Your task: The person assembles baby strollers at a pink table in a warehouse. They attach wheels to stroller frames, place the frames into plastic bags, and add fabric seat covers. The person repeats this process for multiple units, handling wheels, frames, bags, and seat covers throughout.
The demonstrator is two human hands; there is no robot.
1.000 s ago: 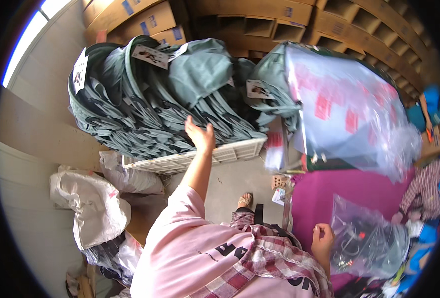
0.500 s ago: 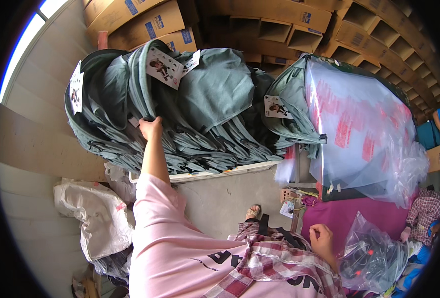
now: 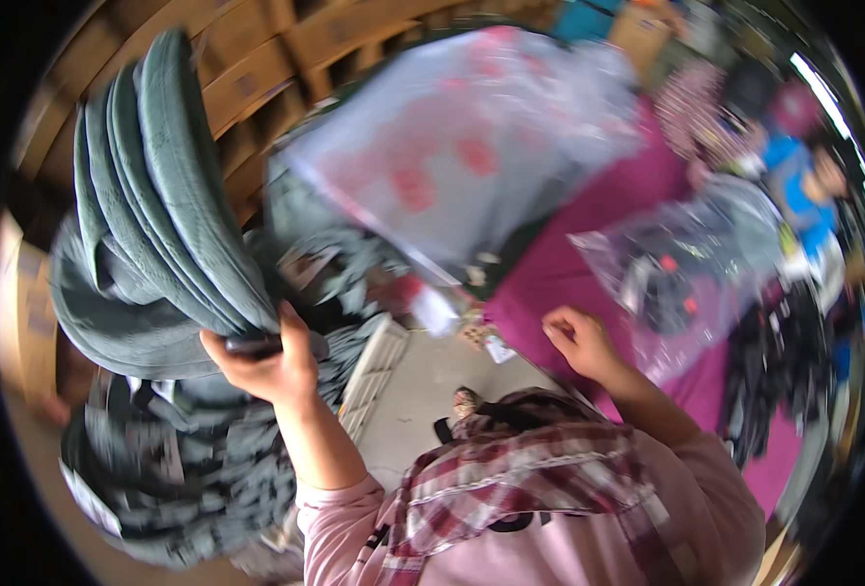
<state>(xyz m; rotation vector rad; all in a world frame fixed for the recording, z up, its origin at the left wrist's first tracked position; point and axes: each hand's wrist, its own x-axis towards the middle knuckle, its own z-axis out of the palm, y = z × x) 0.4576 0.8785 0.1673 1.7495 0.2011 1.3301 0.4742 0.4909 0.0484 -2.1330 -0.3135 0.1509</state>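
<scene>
- Since half a second ago, our left hand (image 3: 262, 366) has gone from lying flat against the heap to a closed grip, and our view has swung right, so the magenta surface (image 3: 589, 259) now fills much more of the picture.
- We see the left grip closed tight, thumb over the top, on the lower end of a bundle (image 3: 164, 186) of grey-green bags, about four folded edges held together.
- We judge the bundle lifted partly clear: it rises above the grip, while the heap (image 3: 188, 469) of the same bags lies below and left of the grip.
- Bundle's long axis runs from the grip up and to the left, leaning that way, its curved top pointing toward the cardboard boxes (image 3: 257, 68) above.
- Whether its far side touches the heap we cannot tell; motion blur smears that edge.
- Our right hand (image 3: 579, 342) hangs well to the right of the left grip, fingers loosely curled, holding nothing that we can make out, over the near edge of the surface.
- Just beyond that hand lies a clear sack (image 3: 686, 264) of dark items; a larger clear sack (image 3: 462, 166) with red marks sits above, between the two hands.
- As far as we can judge, one bundle is picked and the heap remains; nothing grey-green lies on the surface yet.
- Another person (image 3: 803, 166) sits far right.
</scene>
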